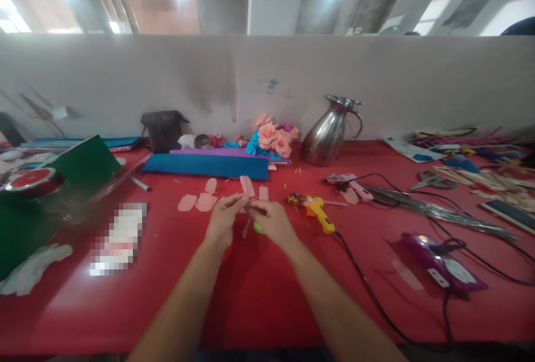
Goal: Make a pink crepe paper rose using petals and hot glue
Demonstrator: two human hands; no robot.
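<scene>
My left hand [225,218] is closed in a pinch on a pink paper petal [247,185], which stands up above the fingertips. Close against it, my right hand [273,223] has its fingers pressed together; whether they grip the petal or something thin is too small to tell. Several pink paper pieces [206,202] lie on the table just left of my hands, and another pink piece [263,193] lies behind them. A bright green round item [259,228] shows partly under my right hand. To the right rests a yellow glue gun [320,214] with its black cord.
Blue sheets [204,167] lie behind my hands, with paper flowers [273,138] and a metal jug [328,133] at the wall. On the right are a pink glue gun [360,189], scissors [437,180] and a purple power strip [445,267]. A red tape roll [35,181] is at left on the red table [259,306].
</scene>
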